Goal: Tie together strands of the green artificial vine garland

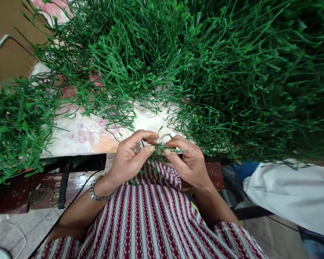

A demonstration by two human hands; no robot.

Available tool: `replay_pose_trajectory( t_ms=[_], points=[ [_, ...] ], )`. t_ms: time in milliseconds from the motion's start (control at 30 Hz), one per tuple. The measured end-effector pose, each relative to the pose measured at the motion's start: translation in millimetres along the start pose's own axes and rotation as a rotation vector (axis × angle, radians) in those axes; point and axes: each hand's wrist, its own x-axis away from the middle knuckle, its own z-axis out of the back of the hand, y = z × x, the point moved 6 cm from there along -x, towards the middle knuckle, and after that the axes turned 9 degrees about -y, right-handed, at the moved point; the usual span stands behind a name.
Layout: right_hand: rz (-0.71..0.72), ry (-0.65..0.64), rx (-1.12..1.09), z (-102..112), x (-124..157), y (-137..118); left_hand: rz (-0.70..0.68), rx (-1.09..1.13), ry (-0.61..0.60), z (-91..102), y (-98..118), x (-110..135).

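Note:
My left hand (131, 153), with a metal-link bracelet (95, 190) at its wrist, pinches a thin green stem (160, 146) between thumb and forefinger. On the other side, my right hand (187, 160) holds the same small sprig between thumb and fingertips. The hands are close together in front of my striped shirt, just at the near edge of the table. A few green bits lie on the shirt below them. Whether the stems are plastic or real plant, I cannot tell.
A large heap of green stems (232, 72) covers most of the flowered cloth (78, 138). A smaller pile (18, 126) lies at the left edge. A dark red wooden bench (67, 187) runs beneath. White fabric clothing (280, 190) of another person shows at right.

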Motion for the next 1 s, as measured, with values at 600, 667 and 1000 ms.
replay_pose_trajectory(
  t_ms=[600, 667, 1000],
  points=[
    [0.244, 0.02, 0.177, -16, -3, -6, -0.095, -0.352, -0.102, -3.2, 7, 6],
    [0.292, 0.017, 0.216, -16, -4, -9, -0.061, -0.368, -0.142, -4.4, 5, 8],
    [0.254, -0.113, 0.055, -25, -3, -1, -0.055, -0.539, -0.279, -8.8, 8, 8]
  ],
)
